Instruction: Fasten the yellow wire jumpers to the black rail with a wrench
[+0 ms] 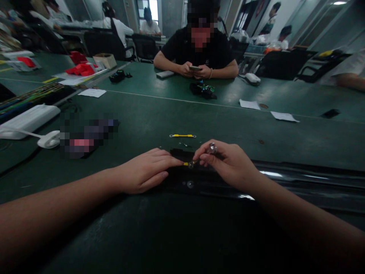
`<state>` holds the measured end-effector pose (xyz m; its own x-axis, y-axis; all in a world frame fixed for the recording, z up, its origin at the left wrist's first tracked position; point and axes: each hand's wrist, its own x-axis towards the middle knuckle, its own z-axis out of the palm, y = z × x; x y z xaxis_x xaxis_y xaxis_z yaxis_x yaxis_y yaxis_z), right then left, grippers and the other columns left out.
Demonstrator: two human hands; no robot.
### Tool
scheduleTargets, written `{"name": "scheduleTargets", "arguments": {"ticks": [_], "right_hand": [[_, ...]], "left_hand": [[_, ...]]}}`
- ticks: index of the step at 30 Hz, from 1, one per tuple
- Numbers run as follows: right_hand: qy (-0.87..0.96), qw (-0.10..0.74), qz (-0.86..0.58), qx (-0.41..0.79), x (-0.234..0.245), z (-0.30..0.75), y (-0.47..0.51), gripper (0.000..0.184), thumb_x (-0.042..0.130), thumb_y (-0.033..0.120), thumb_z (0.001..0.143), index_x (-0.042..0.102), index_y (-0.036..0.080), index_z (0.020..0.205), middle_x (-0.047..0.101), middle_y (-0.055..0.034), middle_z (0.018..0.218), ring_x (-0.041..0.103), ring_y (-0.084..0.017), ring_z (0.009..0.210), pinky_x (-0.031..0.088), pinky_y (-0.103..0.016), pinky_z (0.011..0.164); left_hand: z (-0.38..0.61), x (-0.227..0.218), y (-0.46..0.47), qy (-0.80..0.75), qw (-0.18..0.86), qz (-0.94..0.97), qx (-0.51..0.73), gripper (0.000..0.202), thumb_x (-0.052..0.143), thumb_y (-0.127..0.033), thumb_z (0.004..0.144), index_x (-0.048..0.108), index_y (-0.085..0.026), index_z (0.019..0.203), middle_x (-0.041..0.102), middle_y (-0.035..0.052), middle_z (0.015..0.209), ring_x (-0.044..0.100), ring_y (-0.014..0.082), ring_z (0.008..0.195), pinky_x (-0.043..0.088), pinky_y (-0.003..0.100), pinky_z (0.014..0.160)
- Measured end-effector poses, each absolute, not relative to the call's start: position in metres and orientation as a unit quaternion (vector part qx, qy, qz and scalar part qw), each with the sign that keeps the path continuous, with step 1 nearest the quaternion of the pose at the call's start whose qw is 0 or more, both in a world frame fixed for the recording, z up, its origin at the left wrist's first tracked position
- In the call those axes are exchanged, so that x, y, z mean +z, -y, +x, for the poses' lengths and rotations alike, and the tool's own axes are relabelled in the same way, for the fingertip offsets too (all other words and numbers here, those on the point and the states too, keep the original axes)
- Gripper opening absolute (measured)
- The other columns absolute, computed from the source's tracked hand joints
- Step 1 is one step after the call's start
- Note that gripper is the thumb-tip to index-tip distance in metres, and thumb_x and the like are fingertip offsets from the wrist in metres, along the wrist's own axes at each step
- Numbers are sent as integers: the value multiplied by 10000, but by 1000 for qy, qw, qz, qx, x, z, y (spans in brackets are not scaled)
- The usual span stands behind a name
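Note:
My left hand lies with its fingers stretched out over the left end of a long glossy black panel. Its index fingertip presses on a short yellow wire, most of which the hand hides. A metal fastener sits at the wire's visible end. My right hand is closed around a shiny metal tool with a rounded end, its lower tip near that fastener. A second yellow wire with ring terminals lies beyond both hands. Nearer me, a round metal spot shows on the panel.
Small metal bits lie just past my hands on the green table. A white power strip and cable are at left. Across the table sits a person holding a phone, behind a black device with a circuit board.

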<state>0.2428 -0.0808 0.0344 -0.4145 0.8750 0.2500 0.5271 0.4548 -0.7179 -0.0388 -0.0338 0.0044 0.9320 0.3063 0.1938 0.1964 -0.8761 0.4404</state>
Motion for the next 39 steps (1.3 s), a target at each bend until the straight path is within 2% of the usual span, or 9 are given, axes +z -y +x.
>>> {"name": "scheduleTargets", "arguments": {"ticks": [9, 16, 21, 23, 24, 28, 32, 34, 39], "right_hand": [[793, 325, -439, 270, 34, 243, 82, 139, 574, 214, 999, 694, 167, 948, 711, -22, 815, 644, -153, 710, 478, -292, 681], [724, 457, -466, 224, 35, 244, 84, 198, 490, 264, 1057, 627, 212, 923, 676, -3, 794, 599, -148, 698, 457, -295, 662], [727, 458, -464, 216, 31, 246, 84, 245, 443, 298, 1077, 579, 227, 886, 560, 26, 700, 553, -147, 661, 431, -298, 661], [735, 439, -475, 202, 33, 245, 85, 268, 411, 330, 1083, 561, 227, 885, 493, 42, 655, 491, -141, 581, 398, -293, 599], [750, 410, -485, 184, 35, 244, 86, 277, 396, 338, 1083, 555, 222, 888, 512, 30, 676, 508, -148, 601, 403, -299, 615], [815, 184, -534, 131, 49, 244, 80, 251, 383, 274, 1063, 563, 205, 903, 647, -42, 811, 609, -192, 741, 430, -320, 698], [804, 121, -574, 96, 61, 258, 66, 207, 430, 248, 1048, 591, 197, 929, 709, -79, 874, 654, -214, 780, 432, -321, 718], [796, 98, -591, 88, 65, 268, 59, 191, 450, 240, 1041, 613, 192, 954, 729, -86, 893, 679, -223, 797, 441, -320, 723], [774, 84, -625, 58, 66, 288, 45, 287, 350, 243, 1084, 626, 181, 1041, 740, -99, 979, 697, -234, 924, 477, -335, 798]], "left_hand": [[-40, 5, 34, -133, 214, 959, 131, 419, 399, -248, 1048, 466, -173, 1454, 612, 132, 1315, 562, 267, 1191, 430, 414, 1043], [-38, 7, 34, -128, 206, 961, 131, 418, 393, -241, 1050, 461, -165, 1455, 627, 134, 1303, 580, 265, 1174, 441, 415, 1023], [-43, 5, 29, -117, 221, 950, 185, 376, 388, -207, 1039, 507, -175, 1394, 641, 113, 1276, 589, 242, 1168, 457, 394, 1030], [-46, 2, 20, -158, 221, 934, 233, 327, 363, -200, 1045, 564, -184, 1303, 660, 92, 1206, 611, 220, 1110, 480, 368, 993], [-47, 0, 14, -197, 213, 922, 257, 310, 352, -202, 1051, 587, -184, 1253, 667, 83, 1164, 622, 211, 1078, 490, 356, 968], [-44, -10, -19, -310, 177, 892, 279, 274, 412, -282, 1036, 624, -181, 1176, 677, 71, 1079, 634, 214, 1007, 514, 355, 913], [-26, -18, -55, -308, 165, 901, 258, 274, 490, -324, 995, 636, -191, 1184, 675, 86, 1138, 613, 238, 1086, 498, 396, 980], [-14, -20, -67, -314, 165, 903, 241, 284, 543, -329, 973, 642, -188, 1199, 678, 93, 1147, 616, 245, 1082, 501, 399, 968], [4, -19, -75, -296, 158, 922, 193, 297, 646, -362, 936, 686, -187, 1173, 678, 87, 1157, 610, 243, 1095, 471, 373, 984]]}}
